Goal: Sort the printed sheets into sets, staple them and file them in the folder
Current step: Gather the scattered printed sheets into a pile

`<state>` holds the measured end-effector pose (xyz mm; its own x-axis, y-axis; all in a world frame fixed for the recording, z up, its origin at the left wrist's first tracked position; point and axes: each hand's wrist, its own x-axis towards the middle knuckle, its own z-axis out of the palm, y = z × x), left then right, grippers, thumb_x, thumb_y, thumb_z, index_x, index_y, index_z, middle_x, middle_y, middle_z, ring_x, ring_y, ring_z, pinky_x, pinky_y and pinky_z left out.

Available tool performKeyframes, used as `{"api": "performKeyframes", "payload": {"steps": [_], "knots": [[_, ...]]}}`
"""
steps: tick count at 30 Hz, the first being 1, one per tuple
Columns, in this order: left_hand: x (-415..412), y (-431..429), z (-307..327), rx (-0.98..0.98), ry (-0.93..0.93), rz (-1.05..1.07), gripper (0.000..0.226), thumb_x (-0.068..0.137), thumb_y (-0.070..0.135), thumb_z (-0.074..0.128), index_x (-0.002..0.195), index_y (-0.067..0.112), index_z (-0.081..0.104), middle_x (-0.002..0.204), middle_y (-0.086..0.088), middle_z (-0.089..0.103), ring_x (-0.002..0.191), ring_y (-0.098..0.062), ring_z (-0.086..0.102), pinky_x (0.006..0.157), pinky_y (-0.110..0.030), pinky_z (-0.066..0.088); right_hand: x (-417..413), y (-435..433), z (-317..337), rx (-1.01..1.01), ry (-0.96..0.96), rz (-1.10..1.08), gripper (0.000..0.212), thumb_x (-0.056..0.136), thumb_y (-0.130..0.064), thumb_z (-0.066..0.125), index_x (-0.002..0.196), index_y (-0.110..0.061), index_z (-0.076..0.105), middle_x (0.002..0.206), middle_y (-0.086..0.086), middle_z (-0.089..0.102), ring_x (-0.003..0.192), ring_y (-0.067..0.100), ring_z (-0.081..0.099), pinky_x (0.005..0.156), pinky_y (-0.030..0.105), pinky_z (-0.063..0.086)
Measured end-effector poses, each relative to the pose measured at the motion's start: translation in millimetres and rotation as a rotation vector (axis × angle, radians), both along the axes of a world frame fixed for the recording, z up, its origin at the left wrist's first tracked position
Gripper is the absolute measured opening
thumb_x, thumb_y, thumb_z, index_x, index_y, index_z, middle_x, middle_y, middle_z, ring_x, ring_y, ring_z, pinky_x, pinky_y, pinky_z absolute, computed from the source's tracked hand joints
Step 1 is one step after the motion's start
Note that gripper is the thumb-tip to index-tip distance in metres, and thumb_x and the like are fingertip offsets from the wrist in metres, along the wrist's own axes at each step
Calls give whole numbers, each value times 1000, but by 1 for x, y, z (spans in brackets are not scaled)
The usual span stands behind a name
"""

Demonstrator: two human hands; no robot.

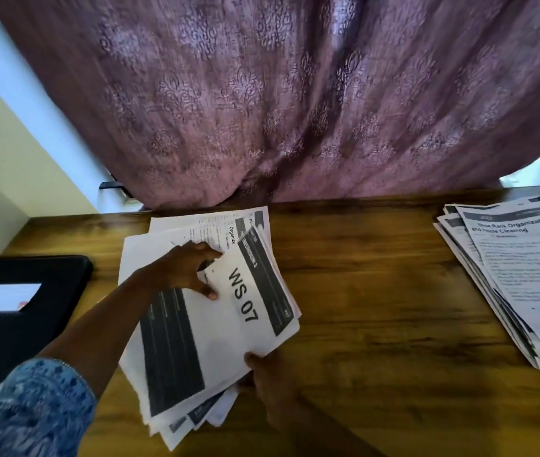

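A loose pile of printed sheets (pixel 229 328) lies on the wooden table (pixel 377 324), left of centre. The top sheet reads "WS 07" in large black letters. My left hand (pixel 193 272) reaches over the pile and pinches the top sheet's far edge between thumb and fingers. My right hand (pixel 272 387) grips the pile's near right corner, thumb on top. A second fanned stack of printed sheets (pixel 519 278) sits at the table's right edge, its top page headed "Shoe Rack Organization and Insole Cleaning". A black folder (pixel 15 311) with a white label lies at the far left.
A purple patterned curtain (pixel 295 100) hangs down to the table's back edge. A pale wall (pixel 5 133) stands at the left. Bare wood shows between the two paper stacks. No stapler is in view.
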<state>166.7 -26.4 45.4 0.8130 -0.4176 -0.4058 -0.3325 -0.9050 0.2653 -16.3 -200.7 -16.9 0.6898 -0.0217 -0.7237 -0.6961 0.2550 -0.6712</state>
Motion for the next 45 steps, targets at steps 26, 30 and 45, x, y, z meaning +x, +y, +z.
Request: {"api": "performKeyframes", "payload": {"steps": [26,30,45], "knots": [[-1,-2,5,43,60,6,42,84,33,71,123,19,63,133,1,58,121,-20,50,91,-24,35,67,-251,27,-331,-190,-234,25,92,-7,56,116,-10,48,100,12,55,105,39,52,82,54,52],[-4,33,26,-121,27,165,45,75,42,73,113,18,69,125,-2,64,111,-22,59,96,-31,44,67,-261,28,-354,-226,-204,18,92,-9,56,109,-10,52,105,14,57,107,40,54,91,58,48],[-75,6,-22,-1121,127,1144,25,86,16,69,111,14,67,106,-9,71,93,-29,68,76,-40,55,70,-310,57,-72,-237,-274,63,69,-31,80,124,-16,52,111,7,60,88,19,59,65,31,45]]}}
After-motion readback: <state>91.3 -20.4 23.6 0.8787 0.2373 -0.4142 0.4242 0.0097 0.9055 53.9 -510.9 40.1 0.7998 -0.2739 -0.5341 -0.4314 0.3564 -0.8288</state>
